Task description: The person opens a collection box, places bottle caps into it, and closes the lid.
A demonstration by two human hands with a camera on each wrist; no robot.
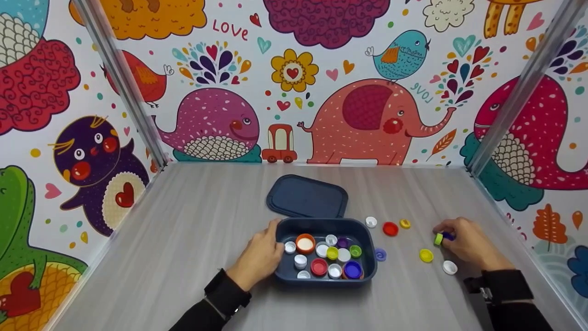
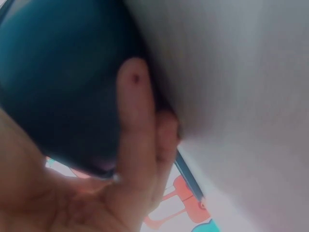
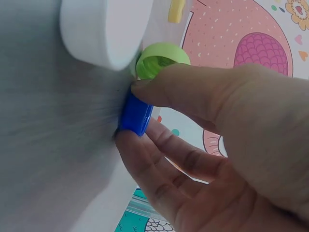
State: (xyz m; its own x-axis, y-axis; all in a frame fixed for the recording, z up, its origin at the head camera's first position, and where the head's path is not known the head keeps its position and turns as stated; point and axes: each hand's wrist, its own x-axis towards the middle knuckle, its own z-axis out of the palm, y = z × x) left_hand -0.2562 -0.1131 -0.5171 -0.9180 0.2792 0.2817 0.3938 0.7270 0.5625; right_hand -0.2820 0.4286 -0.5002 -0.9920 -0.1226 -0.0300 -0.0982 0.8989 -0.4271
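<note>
On the table stands a dark blue plastic box (image 1: 326, 282) holding several bottle caps in white, red, purple, green and orange. My left hand (image 1: 259, 257) grips the box at its left side; in the left wrist view its fingers (image 2: 137, 111) lie along the outer wall. My right hand (image 1: 471, 243), at the right of the table, pinches a blue bottle cap (image 3: 136, 113) between thumb and fingers, close to the tabletop. A light green cap (image 3: 159, 59) is right beside the thumb. Near this hand lie a white cap (image 1: 449, 267) and a yellow cap (image 1: 426, 255).
The box's dark blue lid (image 1: 308, 196) lies flat behind it. Between box and right hand are a white cap (image 1: 371, 222), a red cap (image 1: 390, 229), a small yellow cap (image 1: 404, 223) and a lilac cap (image 1: 381, 254) against the box. A printed wall (image 1: 294, 105) bounds the table's back.
</note>
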